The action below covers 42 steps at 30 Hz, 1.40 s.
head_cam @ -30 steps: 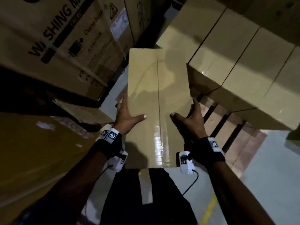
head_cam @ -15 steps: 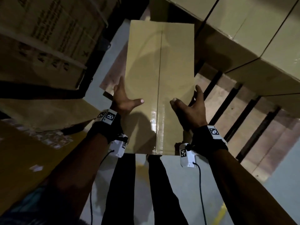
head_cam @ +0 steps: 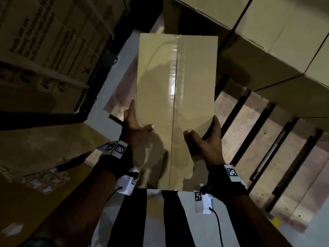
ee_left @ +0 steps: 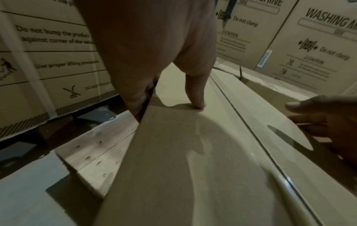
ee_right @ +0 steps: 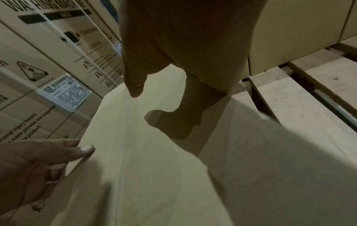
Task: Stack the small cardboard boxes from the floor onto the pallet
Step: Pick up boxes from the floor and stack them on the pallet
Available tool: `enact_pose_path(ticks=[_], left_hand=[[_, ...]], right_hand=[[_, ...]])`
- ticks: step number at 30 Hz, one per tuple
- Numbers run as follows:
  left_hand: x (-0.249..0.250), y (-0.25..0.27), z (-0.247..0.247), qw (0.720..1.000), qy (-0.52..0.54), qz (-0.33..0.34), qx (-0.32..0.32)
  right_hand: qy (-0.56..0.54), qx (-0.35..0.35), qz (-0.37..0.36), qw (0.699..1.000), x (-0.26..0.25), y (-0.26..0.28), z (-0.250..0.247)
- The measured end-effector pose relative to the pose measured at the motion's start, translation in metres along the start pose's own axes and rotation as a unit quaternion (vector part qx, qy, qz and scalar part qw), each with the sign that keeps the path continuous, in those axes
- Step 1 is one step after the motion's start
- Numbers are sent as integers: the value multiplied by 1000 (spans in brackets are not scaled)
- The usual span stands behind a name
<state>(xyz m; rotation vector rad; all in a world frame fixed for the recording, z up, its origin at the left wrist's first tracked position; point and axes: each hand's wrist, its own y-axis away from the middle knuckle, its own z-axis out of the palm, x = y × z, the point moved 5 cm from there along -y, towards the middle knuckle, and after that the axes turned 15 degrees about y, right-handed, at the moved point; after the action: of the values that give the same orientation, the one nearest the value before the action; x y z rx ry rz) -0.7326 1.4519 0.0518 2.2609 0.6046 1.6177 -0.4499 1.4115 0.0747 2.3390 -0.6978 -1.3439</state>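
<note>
I hold a long tan cardboard box [head_cam: 176, 97] with a taped centre seam, level in front of me above the pallet's near-left corner. My left hand [head_cam: 136, 125] grips its left side, thumb on top, fingers down the side. My right hand [head_cam: 204, 138] grips the right side the same way. The left wrist view shows the box top [ee_left: 193, 152] with my left thumb on it; the right wrist view shows the box [ee_right: 154, 152] under my right thumb. The wooden pallet [head_cam: 267, 148] lies to the right and below, with stacked small boxes [head_cam: 267, 41] on its far part.
Large washing-machine cartons [head_cam: 44, 50] stand close on the left, also seen as cartons [ee_left: 309, 38] and cartons [ee_right: 48, 61]. Bare pallet slats [ee_right: 309, 99] with dark gaps lie at right. A flattened cardboard sheet [head_cam: 44, 148] lies at lower left. Grey floor [head_cam: 311, 232] shows at lower right.
The box, held in both hands, has come lower and closer over the pallet's corner, and my view has tilted down. The grip of both hands is unchanged.
</note>
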Motion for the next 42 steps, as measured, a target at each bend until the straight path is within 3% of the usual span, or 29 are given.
enact_pose_path(ticks=[5,9,12,15,22,24,26,29,31,33,37,42], left_hand=[[30,-27,-6,999,20,30,5],[56,-52,-20,996,63,57,-39],[71,-66,-37,997,46,31,-44],[67,-72,-45,998,17,12,-64],[34,-59,-54,999,-23,-1,-28],[18,-51,-61,996,-65,-38,43],[2,-42,-67,980,-99,-139,99],[-24,-34,-73,953,-96,-266,111],[-37,-31,-75,948,-9,-296,116],[-38,-29,-76,954,50,-281,91],[-10,-24,-76,977,38,-198,71],[-4,-39,-77,976,-27,-194,99]], right_hand=[[-57,-4,-4,998,-15,-7,4],[-106,-37,-8,994,-29,-2,22],[-120,-58,-11,991,-37,1,39],[-121,-65,-11,990,-39,2,54],[-85,-81,0,993,-26,22,72],[-71,-109,13,991,-19,32,79],[-67,-134,31,988,-14,41,85],[-67,-142,48,986,-9,54,95],[-54,-136,59,987,-6,58,100],[-50,-141,74,986,-8,58,103],[-53,-131,98,985,-7,57,103],[-52,-110,99,988,-12,50,105]])
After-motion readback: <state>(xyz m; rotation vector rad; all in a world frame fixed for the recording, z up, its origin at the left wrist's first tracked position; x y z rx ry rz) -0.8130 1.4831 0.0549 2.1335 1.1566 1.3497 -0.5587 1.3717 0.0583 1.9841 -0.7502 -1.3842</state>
